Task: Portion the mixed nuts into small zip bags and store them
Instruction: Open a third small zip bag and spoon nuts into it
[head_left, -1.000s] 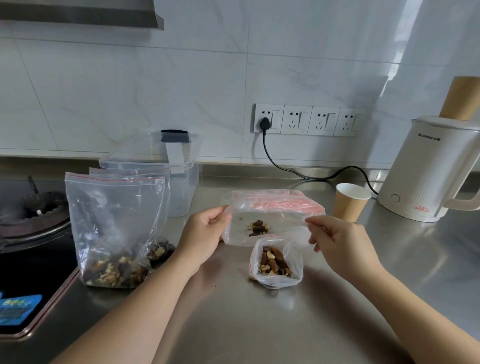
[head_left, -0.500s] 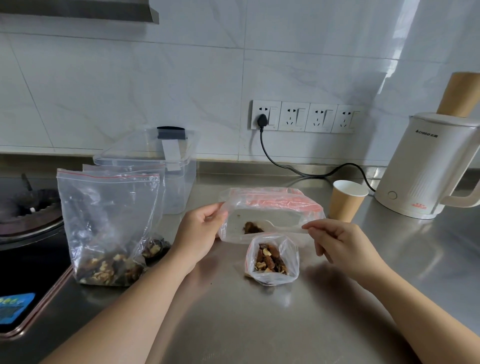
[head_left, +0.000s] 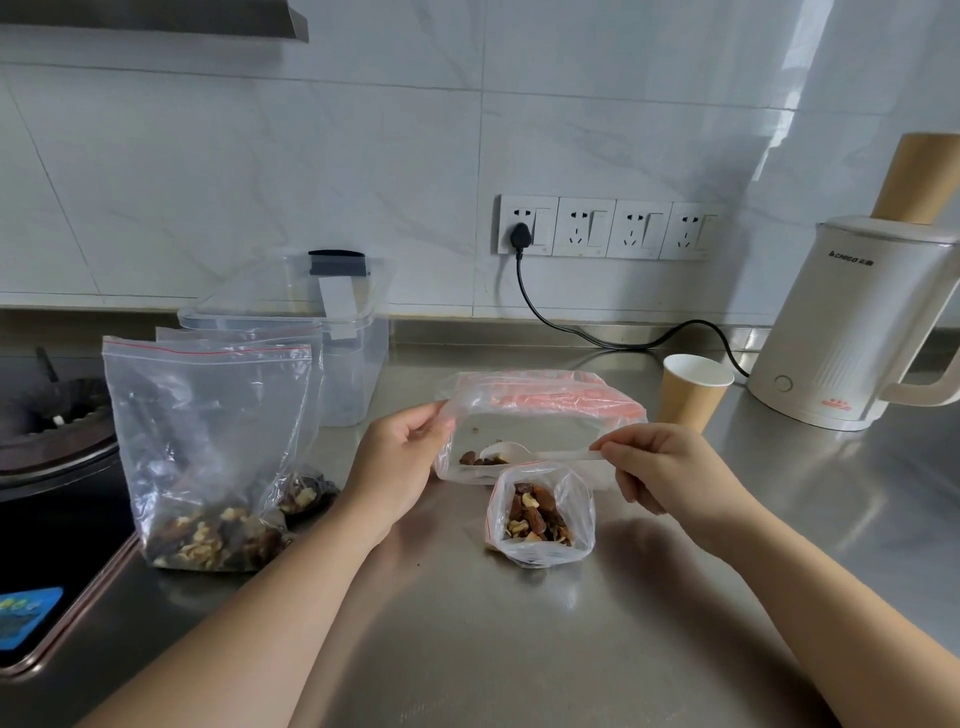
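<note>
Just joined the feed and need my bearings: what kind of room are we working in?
Most likely a home kitchen. A gas stove burner sits at the left of a stainless steel counter, an electric kettle stands at the right, and a row of wall sockets is set in the tiled backsplash.

Brushed stainless-steel countertop (head_left: 467, 649) reflecting dully; clear crinkled plastic zip bags (head_left: 208, 431) glinting; brown paper cup (head_left: 688, 397) appearing matt.

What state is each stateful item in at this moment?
Small clear zip bag: open, upright, partly filled with nuts.
Clear bag held sideways: mouth open, few nuts left.
White plastic spoon: bowl inside that bag.
Large red-striped zip bag: upright, nuts at bottom.
Clear plastic storage box: lid ajar.
Brown paper cup: upright.
Left hand: grips bag.
Right hand: pinches spoon.
</note>
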